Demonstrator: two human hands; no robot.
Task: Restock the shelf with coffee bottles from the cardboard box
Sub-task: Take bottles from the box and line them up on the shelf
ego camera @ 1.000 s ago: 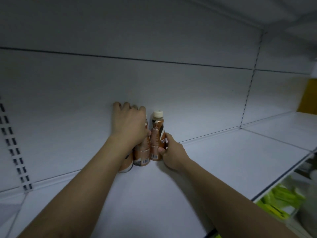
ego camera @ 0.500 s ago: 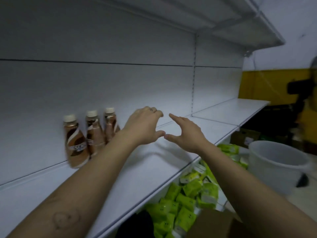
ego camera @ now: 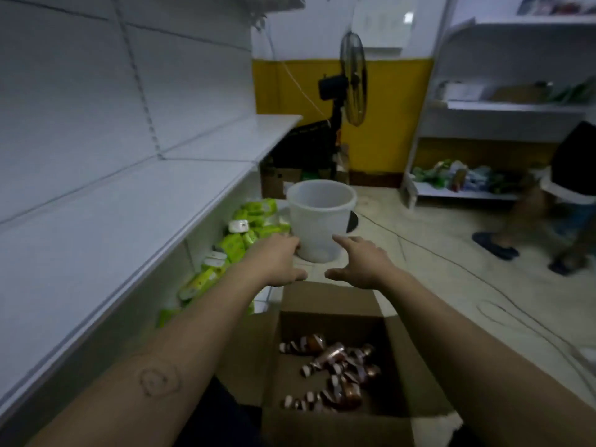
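Pale tiled floor (ego camera: 435, 253) carries open brown cardboard box (ego camera: 329, 301) and white plastic bucket (ego camera: 319, 221); green packets (ego camera: 232, 243) heaped beneath white metal shelf (ego camera: 129, 221).

A second ago both hands were at the back of the shelf (ego camera: 129, 204), the left hand (ego camera: 277, 262) over the bottle tops and the right hand (ego camera: 358, 264) round a bottle. Half a second ago they had let go and three bottles stood in a row. Now the view has swung right and down, and those bottles are out of frame. Both hands are empty, fingers loose, above the far flap of the cardboard box (ego camera: 325, 301) at lower centre. The box has come into view with bottles (ego camera: 335, 359) lying in it. The bucket (ego camera: 319, 214) has shifted from the right edge to the centre, and a fan (ego camera: 353, 79) now shows at the top.
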